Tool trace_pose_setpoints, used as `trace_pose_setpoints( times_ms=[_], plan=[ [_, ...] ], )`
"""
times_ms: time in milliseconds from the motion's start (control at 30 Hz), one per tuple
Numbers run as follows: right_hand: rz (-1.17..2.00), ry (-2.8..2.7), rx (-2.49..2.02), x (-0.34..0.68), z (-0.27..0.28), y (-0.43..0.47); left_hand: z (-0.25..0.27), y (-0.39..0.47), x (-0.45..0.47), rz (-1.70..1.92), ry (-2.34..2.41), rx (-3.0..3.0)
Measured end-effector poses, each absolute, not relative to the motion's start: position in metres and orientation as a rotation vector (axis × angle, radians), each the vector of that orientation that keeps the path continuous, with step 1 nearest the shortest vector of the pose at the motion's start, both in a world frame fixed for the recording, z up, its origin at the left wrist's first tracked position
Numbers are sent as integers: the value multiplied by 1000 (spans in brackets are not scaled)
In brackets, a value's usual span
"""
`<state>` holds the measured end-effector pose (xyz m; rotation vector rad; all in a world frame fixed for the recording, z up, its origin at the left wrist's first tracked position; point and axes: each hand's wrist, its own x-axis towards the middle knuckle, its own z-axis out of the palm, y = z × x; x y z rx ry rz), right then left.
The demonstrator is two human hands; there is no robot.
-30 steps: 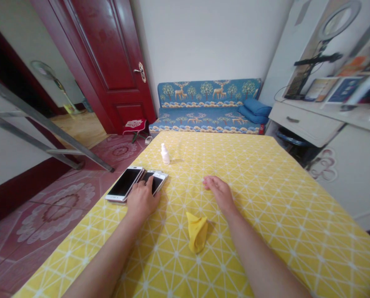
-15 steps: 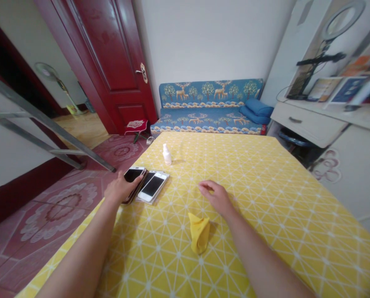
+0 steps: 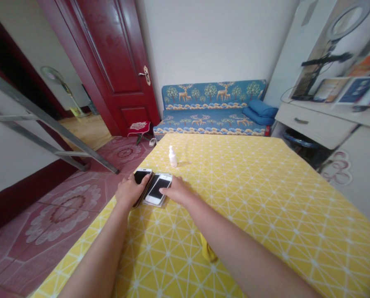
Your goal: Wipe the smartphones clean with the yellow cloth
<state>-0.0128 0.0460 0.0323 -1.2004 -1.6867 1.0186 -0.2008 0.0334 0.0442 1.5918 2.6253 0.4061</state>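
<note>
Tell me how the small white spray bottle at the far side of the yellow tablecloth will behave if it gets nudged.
The small white spray bottle stands upright, tall and narrow, so it probably tips easily. It looks like light plastic, likely sliding on the yellow tablecloth before falling. Its round body would probably roll once down.

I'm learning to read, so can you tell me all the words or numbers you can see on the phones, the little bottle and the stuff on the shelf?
No text can be read.
Phones: the white phone under the right hand and the dark phone under the left hand show blank dark screens.
Small white bottle: too small to tell.
Shelf pictures: too blurred to read.
</note>
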Motion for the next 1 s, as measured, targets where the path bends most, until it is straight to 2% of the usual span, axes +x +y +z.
trace_pose_setpoints(
  times_ms=[133,433,567,633,767,867,1000],
  plan=[
    [1035,-1724,-1381,-36,35,38,42,31,-198,380,2611,1644],
    [1011,-1749,-1416,-40,30,20,41,31,-190,371,2641,1675],
    [983,-1838,-1374,8,44,15,48,15,-185,613,2684,1837],
    [842,-2011,-1286,46,51,2,50,0,-180,710,2658,2033],
    [636,-2301,-1402,114,61,-40,44,-26,-167,544,2507,2258],
    [644,-2382,-1415,135,56,-67,40,-33,-158,416,2531,2266],
    [668,-2272,-1400,132,32,-71,39,-32,-147,434,2420,2285]
  ],
)
